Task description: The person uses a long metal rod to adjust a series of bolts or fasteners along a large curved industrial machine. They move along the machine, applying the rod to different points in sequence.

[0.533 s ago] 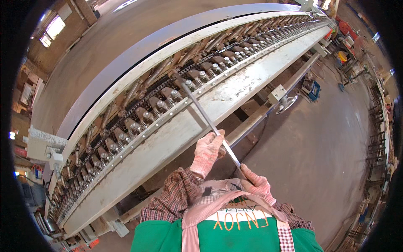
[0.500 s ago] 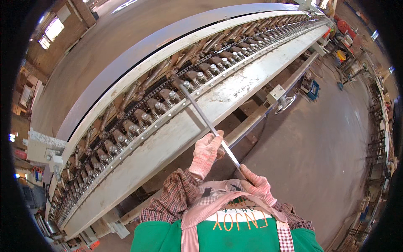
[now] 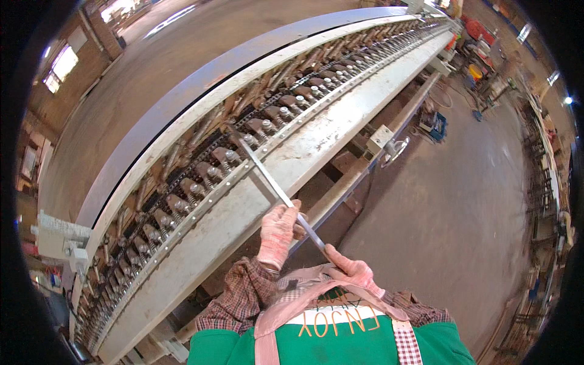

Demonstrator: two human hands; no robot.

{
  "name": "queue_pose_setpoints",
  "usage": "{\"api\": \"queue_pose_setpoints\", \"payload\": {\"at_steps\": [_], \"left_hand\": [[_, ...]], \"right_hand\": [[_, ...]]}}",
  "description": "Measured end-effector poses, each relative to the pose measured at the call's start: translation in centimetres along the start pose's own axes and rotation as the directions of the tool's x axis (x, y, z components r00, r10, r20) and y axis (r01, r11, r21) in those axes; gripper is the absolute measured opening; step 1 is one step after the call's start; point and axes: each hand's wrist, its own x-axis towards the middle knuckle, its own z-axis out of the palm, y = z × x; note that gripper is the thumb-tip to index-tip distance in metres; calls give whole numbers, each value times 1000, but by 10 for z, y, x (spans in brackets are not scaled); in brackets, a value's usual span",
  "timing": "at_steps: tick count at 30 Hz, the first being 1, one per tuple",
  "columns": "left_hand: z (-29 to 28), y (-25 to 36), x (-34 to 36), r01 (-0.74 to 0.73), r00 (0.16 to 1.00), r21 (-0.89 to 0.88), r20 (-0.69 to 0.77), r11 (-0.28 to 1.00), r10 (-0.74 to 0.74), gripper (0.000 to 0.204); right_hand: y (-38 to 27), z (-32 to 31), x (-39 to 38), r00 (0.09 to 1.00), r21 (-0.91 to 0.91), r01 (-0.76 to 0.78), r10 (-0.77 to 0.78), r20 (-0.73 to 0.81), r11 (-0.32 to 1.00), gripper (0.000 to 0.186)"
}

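A long flat metal bar [image 3: 273, 183] slants from my waist up to the machine's row of clamps. Around its middle, my left hand [image 3: 279, 234] is closed in a stained pinkish work glove. My right hand [image 3: 356, 272], gloved alike, grips the near end, thumb laid along the bar. The bar's far end lies among the brown spring-loaded clamps [image 3: 254, 125], beside a dark chain; its exact contact there is too small to make out. Beneath the bar runs the machine's pale metal ledge [image 3: 328, 128], edged by a strip with bolt heads.
A rail with a square block [image 3: 380, 139] and a handwheel [image 3: 395, 152] runs along the machine's near side. On the floor beyond stands a blue crate [image 3: 435, 126]. Racks [image 3: 550, 201] line the right side. A long bluish beam [image 3: 182, 79] borders the machine's far side.
The view has shifted, so the machine sits a little further left. Both hands keep their hold on the bar, whose far end now lies one or so clamps further toward the left.
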Motion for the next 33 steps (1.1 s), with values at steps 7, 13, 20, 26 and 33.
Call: {"api": "queue_pose_setpoints", "payload": {"at_steps": [7, 13, 20, 26, 33], "left_hand": [[3, -12, -3, 31, 999, -51, 40, 998, -29, 36], [5, -15, 6, 47, 998, -43, 45, 998, -45, 36], [6, -12, 6, 53, 996, -100, 70, 994, -46, 36], [-8, -22, 6, 4, 999, -13, 50, 1000, -4, 33], [19, 2, -10, -15, 992, 64, -121, 998, 23, 28]], "right_hand": [[-2, -11, -13, 995, 55, -98, 98, 15, 994, 53], [23, -19, -2, 999, -37, -24, 25, 22, 999, 55], [9, -21, 1, 990, 115, -131, 124, 63, 985, 55], [69, -1, 22, 947, 256, -310, 275, 165, 916, 63], [-1, -3, -4, 988, 199, -98, 71, 138, 975, 61]]}}
